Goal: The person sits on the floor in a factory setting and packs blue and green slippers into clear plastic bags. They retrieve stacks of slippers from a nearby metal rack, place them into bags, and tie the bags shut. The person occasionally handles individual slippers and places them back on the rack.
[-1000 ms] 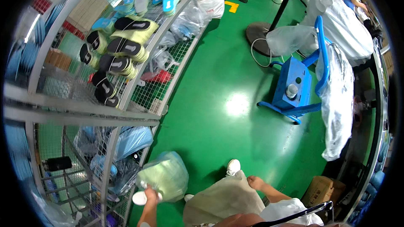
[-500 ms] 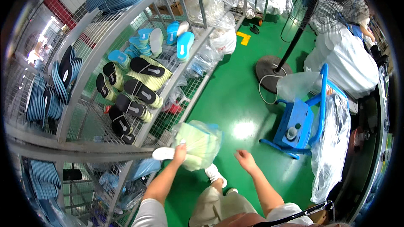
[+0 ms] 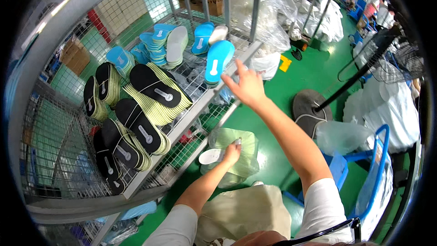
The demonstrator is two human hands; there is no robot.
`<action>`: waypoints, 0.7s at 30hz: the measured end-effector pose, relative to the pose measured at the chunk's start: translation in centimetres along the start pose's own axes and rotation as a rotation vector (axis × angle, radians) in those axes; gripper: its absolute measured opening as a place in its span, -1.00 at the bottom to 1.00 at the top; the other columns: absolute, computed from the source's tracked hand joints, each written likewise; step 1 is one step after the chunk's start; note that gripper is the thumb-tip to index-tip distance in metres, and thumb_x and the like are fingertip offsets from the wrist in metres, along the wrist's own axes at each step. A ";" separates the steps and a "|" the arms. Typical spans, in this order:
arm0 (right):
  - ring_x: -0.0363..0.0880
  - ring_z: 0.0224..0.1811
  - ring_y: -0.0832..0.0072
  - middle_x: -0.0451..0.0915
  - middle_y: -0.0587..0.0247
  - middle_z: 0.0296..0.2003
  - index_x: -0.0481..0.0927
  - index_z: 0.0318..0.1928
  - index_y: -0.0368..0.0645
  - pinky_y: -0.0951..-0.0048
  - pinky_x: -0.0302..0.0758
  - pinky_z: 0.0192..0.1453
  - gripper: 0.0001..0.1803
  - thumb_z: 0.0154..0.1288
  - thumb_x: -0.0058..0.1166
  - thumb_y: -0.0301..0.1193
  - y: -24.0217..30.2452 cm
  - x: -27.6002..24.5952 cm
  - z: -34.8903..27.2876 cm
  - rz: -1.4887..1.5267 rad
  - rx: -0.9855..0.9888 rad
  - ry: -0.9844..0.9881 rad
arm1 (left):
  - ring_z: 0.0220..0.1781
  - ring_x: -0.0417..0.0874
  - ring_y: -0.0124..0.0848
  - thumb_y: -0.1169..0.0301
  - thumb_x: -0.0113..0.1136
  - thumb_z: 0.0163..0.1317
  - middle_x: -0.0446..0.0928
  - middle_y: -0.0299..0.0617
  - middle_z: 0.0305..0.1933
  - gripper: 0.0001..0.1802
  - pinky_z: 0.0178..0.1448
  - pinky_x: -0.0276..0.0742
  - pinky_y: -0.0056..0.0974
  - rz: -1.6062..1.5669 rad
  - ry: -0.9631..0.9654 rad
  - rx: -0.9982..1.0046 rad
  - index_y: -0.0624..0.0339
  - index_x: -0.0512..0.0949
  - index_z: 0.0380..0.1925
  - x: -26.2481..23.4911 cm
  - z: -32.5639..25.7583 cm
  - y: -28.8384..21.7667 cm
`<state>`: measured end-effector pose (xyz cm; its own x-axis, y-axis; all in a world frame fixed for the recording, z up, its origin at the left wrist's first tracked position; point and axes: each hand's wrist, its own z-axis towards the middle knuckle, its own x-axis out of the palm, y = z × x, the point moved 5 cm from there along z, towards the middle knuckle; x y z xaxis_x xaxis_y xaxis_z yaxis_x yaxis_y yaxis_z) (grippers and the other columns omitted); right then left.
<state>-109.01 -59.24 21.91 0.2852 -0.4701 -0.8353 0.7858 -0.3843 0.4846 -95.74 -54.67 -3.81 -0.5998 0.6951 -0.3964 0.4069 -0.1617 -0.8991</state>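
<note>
My left hand (image 3: 231,154) is closed on a clear plastic bag (image 3: 249,157) of pale green, layered pieces, held low beside the rack. Next to that hand a white, rounded insole-shaped piece (image 3: 210,156) sticks out; whether the fingers hold it too, I cannot tell. My right hand (image 3: 248,84) reaches out with thumb and forefinger apart, nothing in it. Just beyond its fingertips, at the shelf's front edge, lies a stack of blue-topped insoles (image 3: 220,59). A grey insole stack (image 3: 176,45) and black-topped insole bundles (image 3: 159,86) tied with bands fill the shelf farther left.
The grey metal wire rack (image 3: 191,115) runs along my left, with upright bars at its far end. A fan stand's round base (image 3: 311,109) and a blue-framed cart (image 3: 384,155) stand on the right. White sacks (image 3: 382,109) are piled behind them.
My right hand has risen from low over the floor to the shelf's front edge. My left hand still grips the bag. The view has shifted closer to the rack.
</note>
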 end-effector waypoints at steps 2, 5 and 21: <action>0.37 -0.15 0.12 0.44 -0.06 -0.25 0.11 0.07 -0.23 0.12 0.14 -0.02 -0.15 -0.10 -0.17 0.17 0.3 1.1 2.7 0.003 0.041 0.008 | -0.42 0.45 0.03 0.29 -0.17 0.09 0.41 0.15 -0.52 -0.73 -0.40 0.33 -0.09 -0.028 -0.016 0.037 0.26 0.41 -0.35 0.0 2.3 1.1; 0.26 0.00 0.08 0.36 -0.16 -0.13 -0.07 0.11 -0.40 0.03 -0.11 0.11 0.10 -0.21 -0.23 0.31 -0.5 4.2 5.6 -0.083 0.212 0.092 | -0.49 0.44 -0.08 0.31 -0.18 0.12 0.40 0.12 -0.56 -0.74 -0.42 0.33 -0.16 -0.036 -0.051 0.206 0.27 0.41 -0.39 -0.6 4.2 1.2; 0.20 -0.03 0.00 0.12 -0.27 -0.05 -0.30 0.16 -0.25 0.07 -0.05 0.13 0.16 -0.35 0.24 -0.19 0.8 5.7 6.4 0.392 0.185 -0.222 | -0.09 0.37 -0.41 0.23 -0.01 0.08 0.38 -0.09 -0.17 -0.51 -0.03 0.27 -0.41 -0.096 0.063 0.235 0.21 0.19 -0.02 2.6 -2.4 2.3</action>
<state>-110.25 -67.28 19.16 0.4004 -0.7584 -0.5144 0.5260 -0.2695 0.8067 -94.69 -51.55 -6.49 -0.5809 0.7563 -0.3011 0.1743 -0.2457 -0.9535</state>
